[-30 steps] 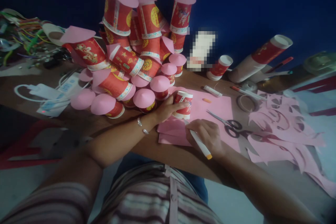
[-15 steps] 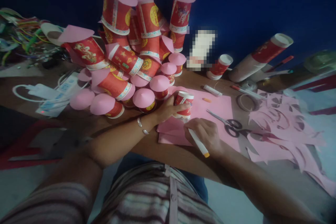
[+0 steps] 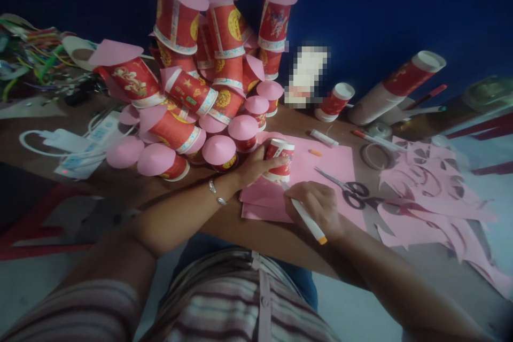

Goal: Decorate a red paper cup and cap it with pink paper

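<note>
Your left hand [image 3: 255, 167] grips a red-and-white paper cup [image 3: 279, 152] over flat pink paper [image 3: 302, 168]; your right hand [image 3: 316, 203] holds a slim white pen [image 3: 308, 221], orange end slightly farther right than half a second ago.

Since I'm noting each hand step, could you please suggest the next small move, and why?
Probably move the white marker slightly around the red cup: the left hand holds the cup over pink paper, and the right hand has the marker's tip near the cup's base.
</note>
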A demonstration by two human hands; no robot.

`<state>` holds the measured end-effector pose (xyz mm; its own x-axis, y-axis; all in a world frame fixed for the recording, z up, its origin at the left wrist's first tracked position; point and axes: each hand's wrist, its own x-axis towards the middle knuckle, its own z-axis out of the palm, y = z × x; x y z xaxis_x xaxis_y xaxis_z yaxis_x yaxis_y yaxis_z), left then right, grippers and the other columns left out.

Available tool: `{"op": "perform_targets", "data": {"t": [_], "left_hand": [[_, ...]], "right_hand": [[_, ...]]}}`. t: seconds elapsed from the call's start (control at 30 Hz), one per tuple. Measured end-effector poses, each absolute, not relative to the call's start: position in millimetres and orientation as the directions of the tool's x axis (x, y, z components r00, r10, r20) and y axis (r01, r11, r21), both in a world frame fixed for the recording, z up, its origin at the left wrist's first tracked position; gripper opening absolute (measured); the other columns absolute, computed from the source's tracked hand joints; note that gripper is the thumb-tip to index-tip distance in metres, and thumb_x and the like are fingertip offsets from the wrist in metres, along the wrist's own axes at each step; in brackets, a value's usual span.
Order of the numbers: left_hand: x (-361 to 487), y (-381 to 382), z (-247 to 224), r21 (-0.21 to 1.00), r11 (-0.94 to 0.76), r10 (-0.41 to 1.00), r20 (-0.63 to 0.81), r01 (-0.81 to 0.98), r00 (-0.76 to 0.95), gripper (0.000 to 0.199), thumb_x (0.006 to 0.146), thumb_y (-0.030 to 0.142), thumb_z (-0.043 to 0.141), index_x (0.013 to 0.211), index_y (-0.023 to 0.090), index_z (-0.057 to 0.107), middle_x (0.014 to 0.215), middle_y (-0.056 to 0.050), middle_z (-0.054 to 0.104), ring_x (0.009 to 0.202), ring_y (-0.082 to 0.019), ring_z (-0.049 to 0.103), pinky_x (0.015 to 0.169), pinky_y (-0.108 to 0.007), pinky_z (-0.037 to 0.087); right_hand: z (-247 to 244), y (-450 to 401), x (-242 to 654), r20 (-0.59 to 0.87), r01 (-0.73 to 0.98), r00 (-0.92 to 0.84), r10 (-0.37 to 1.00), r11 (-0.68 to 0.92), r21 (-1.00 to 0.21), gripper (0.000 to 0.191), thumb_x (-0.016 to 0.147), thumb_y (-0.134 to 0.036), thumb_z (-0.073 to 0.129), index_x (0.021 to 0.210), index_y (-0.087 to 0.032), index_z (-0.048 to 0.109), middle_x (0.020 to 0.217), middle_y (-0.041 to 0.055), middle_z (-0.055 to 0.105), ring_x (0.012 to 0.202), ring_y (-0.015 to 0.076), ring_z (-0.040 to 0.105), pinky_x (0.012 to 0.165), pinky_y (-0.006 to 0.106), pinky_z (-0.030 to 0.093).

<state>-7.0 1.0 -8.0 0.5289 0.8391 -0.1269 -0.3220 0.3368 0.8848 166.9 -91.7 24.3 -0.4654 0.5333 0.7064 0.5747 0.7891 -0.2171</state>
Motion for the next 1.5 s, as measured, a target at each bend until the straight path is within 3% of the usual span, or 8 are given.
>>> {"op": "perform_targets", "data": {"t": [1.5], "left_hand": [[-7.1, -1.1, -3.1, 0.910, 0.313, 0.832, -0.124, -0.273, 0.541, 0.051, 0.075, 0.039, 0.085, 0.115, 0.018, 0.062, 0.101, -0.005, 0.067, 0.087, -0.016, 0.065, 0.079, -0.030, 0.054]], "right_hand": [[24.2, -86.2, 167.2, 0.698, 0.586, -0.456, 0.553, 0.776, -0.232, 0.016, 0.093, -0.005, 0.062, 0.104, -0.016, 0.058, 0.080, 0.0048, 0.073, 0.066, 0.0146, 0.068, 0.059, 0.025, 0.052]]}}
